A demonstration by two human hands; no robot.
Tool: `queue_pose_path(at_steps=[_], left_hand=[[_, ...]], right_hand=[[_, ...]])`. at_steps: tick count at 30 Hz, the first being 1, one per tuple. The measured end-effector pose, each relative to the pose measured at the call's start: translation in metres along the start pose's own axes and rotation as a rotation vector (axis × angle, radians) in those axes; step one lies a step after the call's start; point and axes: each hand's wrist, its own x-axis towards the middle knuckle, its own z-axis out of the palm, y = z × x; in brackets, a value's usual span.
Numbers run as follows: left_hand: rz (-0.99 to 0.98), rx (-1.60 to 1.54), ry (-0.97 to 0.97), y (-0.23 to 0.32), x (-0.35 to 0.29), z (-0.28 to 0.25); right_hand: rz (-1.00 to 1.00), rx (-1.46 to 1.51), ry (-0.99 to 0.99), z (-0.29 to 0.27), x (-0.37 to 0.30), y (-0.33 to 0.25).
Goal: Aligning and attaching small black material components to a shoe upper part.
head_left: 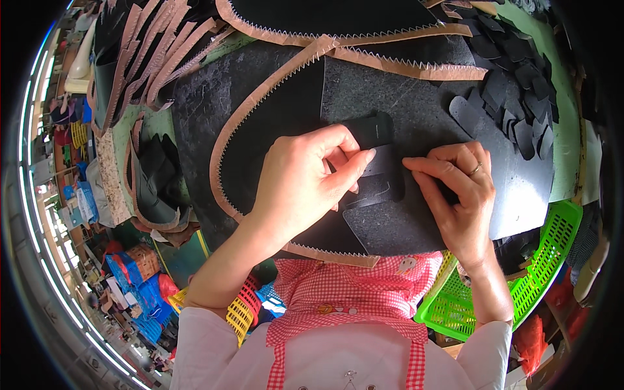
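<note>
A black leather panel (279, 110) with a tan edge strip (218, 156) in white zigzag stitching lies on the dark work board (416, 110). My left hand (309, 169) is over its right side, thumb and forefinger pinched on a small black leather tab (382, 160). Two more dark tabs show by that hand: one above (368, 130), one below (377, 190), the lower with a light curved mark. Just to the right, my right hand (458, 185) hovers with thumb and forefinger drawn together; whatever they hold is too small to make out.
Loose black leather tabs (520, 91) are heaped at the upper right. Tan-edged strips (146, 52) are bundled at the upper left, above folded black pieces (156, 172). Another tan-edged panel (305, 16) lies at the far edge. A green plastic basket (552, 240) stands at lower right.
</note>
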Motion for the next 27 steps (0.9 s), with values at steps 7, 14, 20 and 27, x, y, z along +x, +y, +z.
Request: queue_pose_path(at_steps=[7, 14, 20, 27], left_hand=[[0.051, 0.042, 0.016, -0.005, 0.001, 0.003], [0.336, 0.587, 0.231, -0.002, -0.004, -0.015], [0.485, 0.598, -0.127, -0.022, -0.067, -0.038], [0.544, 0.719, -0.156, -0.054, -0.081, -0.026]], right_hand=[[-0.051, -0.066, -0.017, 0.002, 0.004, -0.008], [-0.090, -0.214, 0.017, 0.009, 0.013, -0.015], [-0.176, -0.230, -0.012, 0.019, 0.016, -0.020], [-0.224, -0.171, 0.021, 0.024, 0.014, -0.021]])
